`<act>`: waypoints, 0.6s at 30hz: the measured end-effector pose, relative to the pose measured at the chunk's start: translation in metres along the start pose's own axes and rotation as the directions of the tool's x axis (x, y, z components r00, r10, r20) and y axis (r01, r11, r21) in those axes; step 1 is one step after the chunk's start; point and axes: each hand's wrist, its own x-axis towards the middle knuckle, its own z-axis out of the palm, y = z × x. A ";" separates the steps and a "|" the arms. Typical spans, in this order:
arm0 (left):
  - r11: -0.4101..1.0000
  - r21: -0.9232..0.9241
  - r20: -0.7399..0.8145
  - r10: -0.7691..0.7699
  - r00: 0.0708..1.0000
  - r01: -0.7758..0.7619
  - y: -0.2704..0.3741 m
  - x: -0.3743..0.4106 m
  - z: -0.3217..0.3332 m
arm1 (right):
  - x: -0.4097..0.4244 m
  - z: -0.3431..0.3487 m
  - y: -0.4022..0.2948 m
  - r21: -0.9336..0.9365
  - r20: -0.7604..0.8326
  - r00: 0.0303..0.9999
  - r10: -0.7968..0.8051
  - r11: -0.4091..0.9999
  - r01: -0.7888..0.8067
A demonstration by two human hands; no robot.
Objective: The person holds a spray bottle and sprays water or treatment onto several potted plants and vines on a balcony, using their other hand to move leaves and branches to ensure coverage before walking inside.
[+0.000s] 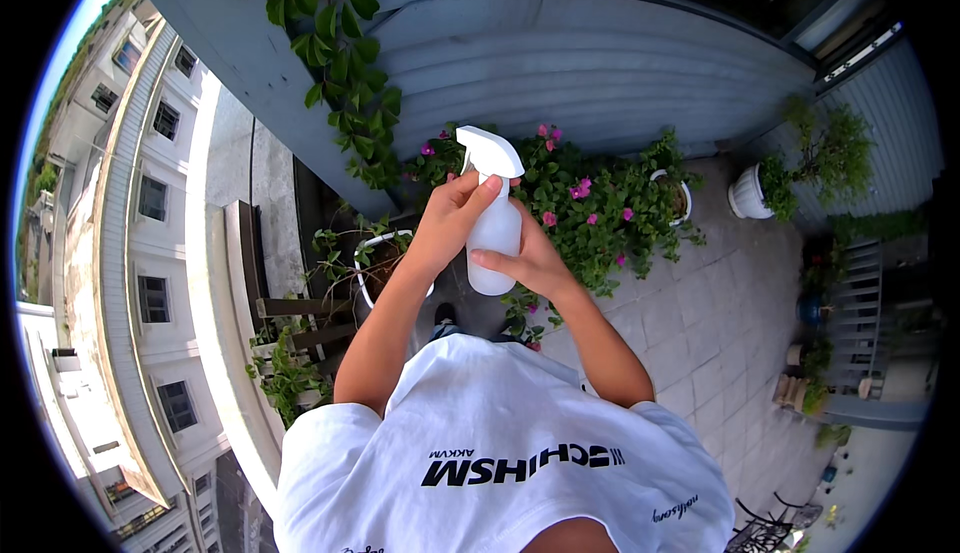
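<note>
A white plastic spray bottle [495, 230] is held upright before my chest, its spray head [491, 149] pointing up and to the left. My left hand [454, 211] grips it around the neck, with the thumb on the collar just below the head. Around the bottle's body wraps my right hand [525, 253], its thumb lying across the lower front. The fingers behind the bottle are mostly hidden. Beyond it grows a leafy plant with pink flowers [581, 189], partly covered by the hands and bottle.
A white planter [361, 275] with thin stems stands left of my feet. Climbing vine [337, 50] hangs on a grey post. Grey siding [570, 65] rises ahead. A white pot [748, 193] stands on the tiled floor [675, 328]. A ledge [217, 313] runs along the left.
</note>
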 end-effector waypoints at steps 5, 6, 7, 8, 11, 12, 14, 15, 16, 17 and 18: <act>0.987 0.132 -0.023 0.094 0.995 -0.090 -0.033 -0.009 0.000 | 0.003 -0.010 0.026 -0.012 -0.074 0.996 0.049 0.999 -0.050; 0.973 0.172 -0.001 0.154 0.988 -0.152 -0.041 -0.012 -0.005 | 0.000 -0.013 0.034 -0.013 -0.118 0.993 0.002 1.000 -0.004; 0.990 0.100 -0.045 0.101 0.994 -0.096 -0.052 -0.014 -0.014 | 0.000 -0.017 0.041 -0.005 -0.165 0.986 0.009 1.000 -0.010; 0.999 0.023 -0.083 0.044 0.996 -0.042 -0.070 -0.015 -0.025 | -0.002 -0.021 0.047 0.002 -0.213 0.977 0.016 1.000 -0.016; 0.989 -0.009 -0.304 -0.143 0.942 0.147 -0.153 -0.023 -0.053 | 0.001 -0.024 0.061 0.075 -0.301 0.951 0.071 0.996 -0.050; 0.986 0.030 -0.324 -0.145 0.935 0.163 -0.191 -0.033 -0.057 | 0.005 -0.015 0.063 0.088 -0.327 0.941 0.087 0.994 -0.061; 0.978 0.096 -0.340 -0.143 0.929 0.185 -0.256 -0.042 -0.058 | 0.012 -0.002 0.069 0.059 -0.371 0.924 0.094 0.995 -0.078; 0.972 0.127 -0.341 -0.146 0.929 0.199 -0.270 -0.044 -0.057 | 0.013 0.001 0.079 0.026 -0.386 0.918 0.093 0.996 -0.090; 0.893 -0.400 -0.283 -0.335 0.899 0.207 -0.263 -0.042 -0.044 | 0.011 0.002 0.088 -0.012 -0.408 0.908 0.093 0.994 -0.106; 0.876 -0.397 -0.287 -0.401 0.870 0.273 -0.255 -0.042 -0.032 | 0.010 0.004 0.095 -0.006 -0.409 0.904 0.124 0.990 -0.139; 0.779 -0.569 -0.218 -0.453 0.864 0.265 -0.250 -0.044 -0.023 | 0.011 0.009 0.100 0.005 -0.400 0.903 0.155 0.986 -0.167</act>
